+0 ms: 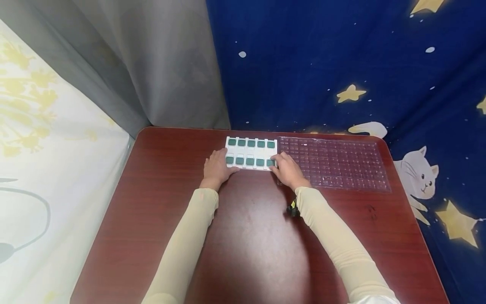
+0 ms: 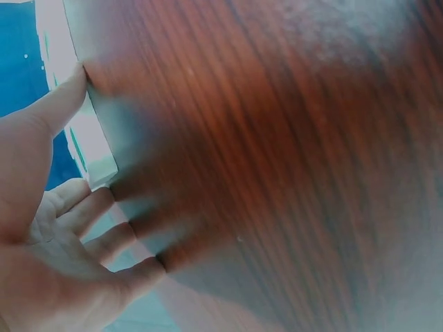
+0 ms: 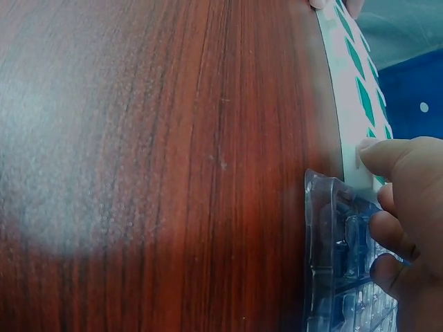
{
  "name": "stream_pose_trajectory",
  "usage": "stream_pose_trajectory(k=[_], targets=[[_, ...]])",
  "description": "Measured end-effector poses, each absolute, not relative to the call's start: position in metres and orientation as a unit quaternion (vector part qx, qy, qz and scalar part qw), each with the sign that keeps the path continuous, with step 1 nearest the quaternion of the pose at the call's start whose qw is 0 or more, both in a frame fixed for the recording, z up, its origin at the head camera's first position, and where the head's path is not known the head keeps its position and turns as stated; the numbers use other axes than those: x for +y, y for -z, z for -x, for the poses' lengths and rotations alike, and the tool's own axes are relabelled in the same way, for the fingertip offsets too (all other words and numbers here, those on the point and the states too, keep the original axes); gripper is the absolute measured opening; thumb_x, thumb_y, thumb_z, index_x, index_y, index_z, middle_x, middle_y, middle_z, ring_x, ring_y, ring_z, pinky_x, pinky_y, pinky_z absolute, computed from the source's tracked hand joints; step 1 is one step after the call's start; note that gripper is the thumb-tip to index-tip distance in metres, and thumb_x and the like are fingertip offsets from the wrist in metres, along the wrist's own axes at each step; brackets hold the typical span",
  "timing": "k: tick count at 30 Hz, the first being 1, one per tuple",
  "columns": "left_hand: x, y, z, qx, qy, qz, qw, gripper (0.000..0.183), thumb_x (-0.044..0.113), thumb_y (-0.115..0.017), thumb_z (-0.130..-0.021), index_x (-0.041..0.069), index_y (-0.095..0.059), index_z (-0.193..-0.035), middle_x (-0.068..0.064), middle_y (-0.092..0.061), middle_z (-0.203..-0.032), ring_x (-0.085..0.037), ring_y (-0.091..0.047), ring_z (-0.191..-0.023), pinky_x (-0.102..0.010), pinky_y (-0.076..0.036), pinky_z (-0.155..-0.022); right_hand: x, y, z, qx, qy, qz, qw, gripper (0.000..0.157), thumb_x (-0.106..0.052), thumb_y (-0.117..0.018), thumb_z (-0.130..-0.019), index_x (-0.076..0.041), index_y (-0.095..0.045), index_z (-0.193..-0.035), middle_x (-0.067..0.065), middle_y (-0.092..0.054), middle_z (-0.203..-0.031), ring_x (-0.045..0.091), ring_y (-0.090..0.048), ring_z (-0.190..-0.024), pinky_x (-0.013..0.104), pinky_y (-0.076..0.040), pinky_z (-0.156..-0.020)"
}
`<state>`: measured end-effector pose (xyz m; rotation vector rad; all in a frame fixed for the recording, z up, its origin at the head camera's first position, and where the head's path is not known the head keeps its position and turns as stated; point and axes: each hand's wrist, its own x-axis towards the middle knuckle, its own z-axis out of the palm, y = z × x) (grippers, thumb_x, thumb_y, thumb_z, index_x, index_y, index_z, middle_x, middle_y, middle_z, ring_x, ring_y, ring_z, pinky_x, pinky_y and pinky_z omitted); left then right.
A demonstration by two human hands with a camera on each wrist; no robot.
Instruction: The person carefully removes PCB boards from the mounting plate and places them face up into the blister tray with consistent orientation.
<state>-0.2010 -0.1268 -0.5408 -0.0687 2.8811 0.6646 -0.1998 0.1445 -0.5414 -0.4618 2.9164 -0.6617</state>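
Note:
Near the table's far edge lies a white plastic tray (image 1: pixel 251 150) with two rows of square green pieces (image 1: pixel 250 161). My left hand (image 1: pixel 217 168) grips its near left corner. In the left wrist view, the thumb is against the tray's front edge and the other fingers spread beside its end, tips down at the table. At the near right corner, my right hand (image 1: pixel 289 169) holds the tray. The right wrist view shows that thumb (image 3: pixel 387 155) on the white rim, the other fingers bent above a clear plastic tray (image 3: pixel 325 249).
The clear tray (image 1: pixel 334 162), divided into many small compartments, lies flat at the right, close against the white one. A reddish-brown wooden table (image 1: pixel 159 211) carries everything. Grey and blue starry curtains (image 1: pixel 303 63) hang behind it, with a pale curtain (image 1: pixel 57 169) on the left.

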Motion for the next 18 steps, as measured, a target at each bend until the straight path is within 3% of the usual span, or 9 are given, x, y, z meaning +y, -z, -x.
stream_pose_trajectory(k=[18], targets=[[-0.128, 0.539, 0.201, 0.966, -0.239, 0.027, 0.099, 0.095, 0.049, -0.079, -0.085, 0.012, -0.033, -0.159, -0.014, -0.037, -0.164, -0.036, -0.026, -0.157, -0.061, -0.019, -0.127, 0.167, 0.53, 0.2, 0.964, 0.228, 0.131, 0.044, 0.038, -0.026, -0.065, -0.101, -0.006, -0.062, -0.133, 0.01, -0.058, -0.104, 0.025, -0.053, -0.093, 0.041, -0.051, -0.086]])
